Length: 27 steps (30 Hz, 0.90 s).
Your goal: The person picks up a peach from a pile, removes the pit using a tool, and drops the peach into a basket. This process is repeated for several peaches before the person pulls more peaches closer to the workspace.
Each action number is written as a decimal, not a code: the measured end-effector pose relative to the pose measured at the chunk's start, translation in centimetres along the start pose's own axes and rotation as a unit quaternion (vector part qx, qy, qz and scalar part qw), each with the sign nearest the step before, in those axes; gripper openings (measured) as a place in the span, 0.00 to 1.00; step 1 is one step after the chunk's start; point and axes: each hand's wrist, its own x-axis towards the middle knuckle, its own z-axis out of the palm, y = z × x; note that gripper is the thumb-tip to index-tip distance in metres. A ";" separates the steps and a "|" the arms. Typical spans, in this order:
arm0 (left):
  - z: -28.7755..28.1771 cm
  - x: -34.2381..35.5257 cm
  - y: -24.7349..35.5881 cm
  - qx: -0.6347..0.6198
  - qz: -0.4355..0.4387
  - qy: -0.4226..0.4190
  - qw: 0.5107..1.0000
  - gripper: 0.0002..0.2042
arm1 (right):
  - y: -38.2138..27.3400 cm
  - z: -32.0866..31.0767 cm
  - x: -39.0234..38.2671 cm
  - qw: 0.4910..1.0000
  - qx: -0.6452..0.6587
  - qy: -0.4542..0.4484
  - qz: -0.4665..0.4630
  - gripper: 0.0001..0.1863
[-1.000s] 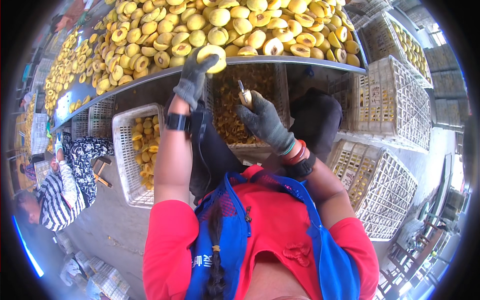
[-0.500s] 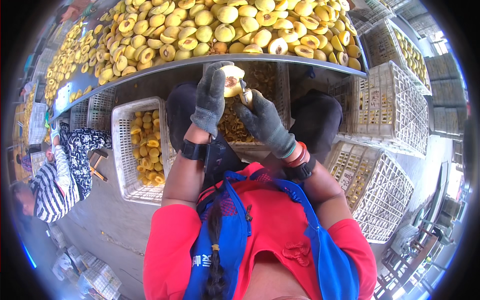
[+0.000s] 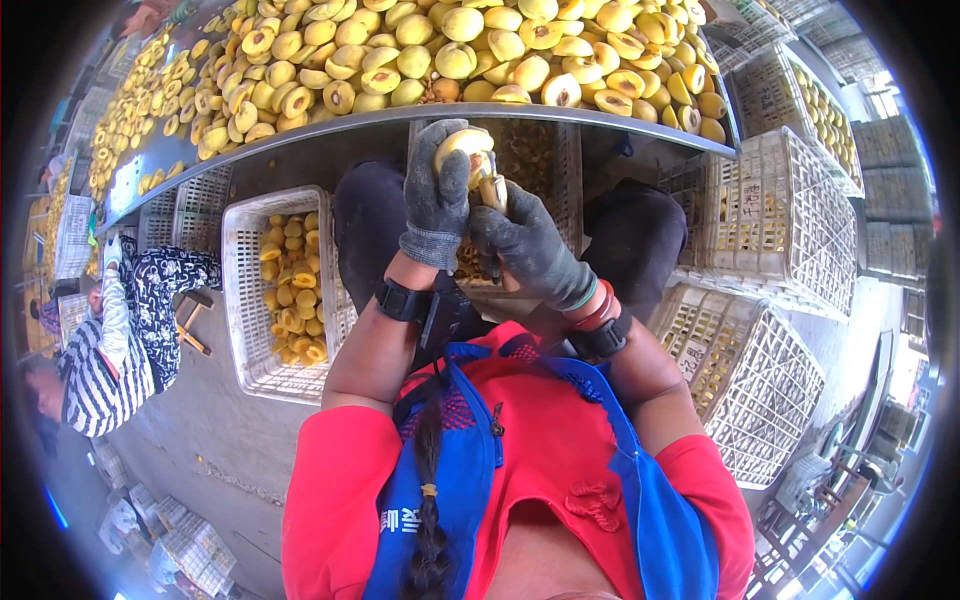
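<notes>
Drawn back beside the right hand [image 3: 528, 238], which clasps a pale-handled tool [image 3: 493, 191], the knit-gloved left hand [image 3: 436, 195] cups a rounded fruit half [image 3: 462, 147].

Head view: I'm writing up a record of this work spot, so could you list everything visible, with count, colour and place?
Fruit pieces: many, yellow, heaped on the table
Table: one, grey, across the top
Held fruit: one, yellow, in the left hand
Tool: one, tan handle, in the right hand
Fruit crate: one, white, left of the person
Scraps crate: one, pale, between the knees
Other crates: several, mostly white, right; more in the blurred background
Stool: one, brown, left
Co-worker: one, striped top, left
Left hand: one, grey glove, centre
Right hand: one, grey glove, right of centre
</notes>
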 end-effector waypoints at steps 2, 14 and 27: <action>0.1 0.1 0.1 -0.032 -0.006 -0.009 0.999 0.22 | 0.3 -1.1 0.0 1.000 -0.008 -0.019 0.015 0.12; 0.4 -0.5 0.1 -0.043 0.009 -0.022 0.999 0.20 | 0.0 -1.3 0.4 0.996 -0.078 -0.051 0.012 0.10; -1.9 -0.1 -0.2 -0.055 -0.006 -0.165 0.985 0.29 | -0.1 -3.4 -0.1 0.956 0.102 -0.181 0.207 0.11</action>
